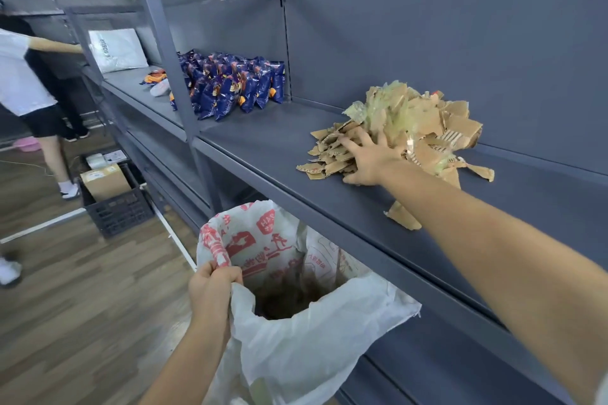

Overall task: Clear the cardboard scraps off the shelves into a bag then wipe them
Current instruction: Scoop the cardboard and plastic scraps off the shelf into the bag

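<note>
A heap of brown cardboard scraps (424, 128), mixed with pale plastic film, lies on the grey metal shelf (273, 148). My right hand (368, 158) rests flat on the heap's left side, fingers spread over the scraps. One loose scrap (403, 217) lies near the shelf's front edge, under my forearm. Below the shelf edge hangs a white bag with red print (312, 339), its mouth open and dark scraps visible inside. My left hand (212, 289) is shut on the bag's left rim, holding it up.
Several blue snack packets (237, 85) stand further left on the same shelf, past a grey upright post (174, 72). A white bag (118, 49) leans on the far shelf. A black crate with a carton (112, 197) sits on the wooden floor. Another person (26, 85) stands at left.
</note>
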### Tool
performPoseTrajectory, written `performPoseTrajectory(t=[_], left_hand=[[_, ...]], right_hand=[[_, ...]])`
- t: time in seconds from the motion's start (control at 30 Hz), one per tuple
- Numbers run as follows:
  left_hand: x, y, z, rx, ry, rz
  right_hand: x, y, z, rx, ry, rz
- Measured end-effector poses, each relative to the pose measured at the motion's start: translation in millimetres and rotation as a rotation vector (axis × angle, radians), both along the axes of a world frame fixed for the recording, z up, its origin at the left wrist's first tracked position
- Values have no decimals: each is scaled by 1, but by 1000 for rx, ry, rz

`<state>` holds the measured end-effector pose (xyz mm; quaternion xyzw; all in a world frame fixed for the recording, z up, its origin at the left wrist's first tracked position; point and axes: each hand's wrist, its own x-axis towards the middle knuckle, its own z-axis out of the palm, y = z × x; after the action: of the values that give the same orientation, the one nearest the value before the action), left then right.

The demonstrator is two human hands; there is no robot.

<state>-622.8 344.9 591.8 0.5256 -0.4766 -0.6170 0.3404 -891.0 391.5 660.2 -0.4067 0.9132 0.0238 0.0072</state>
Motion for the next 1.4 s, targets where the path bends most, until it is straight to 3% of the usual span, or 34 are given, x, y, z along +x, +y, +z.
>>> performPoseTrajectory(t=[0.3,0.87,1.2,1.4], left_hand=[[0,-4,2,-10,-12,2],[3,-13,2,15,-11,-17],[3,-8,3,1,44,-21],[4,-8,2,-5,36,-33]], right_hand=[[6,-4,-20,-55,-6,0],[20,29,3,-271,-237,-52],[36,49,16,-210,-17,-28],[45,57,32,-292,9,-31]])
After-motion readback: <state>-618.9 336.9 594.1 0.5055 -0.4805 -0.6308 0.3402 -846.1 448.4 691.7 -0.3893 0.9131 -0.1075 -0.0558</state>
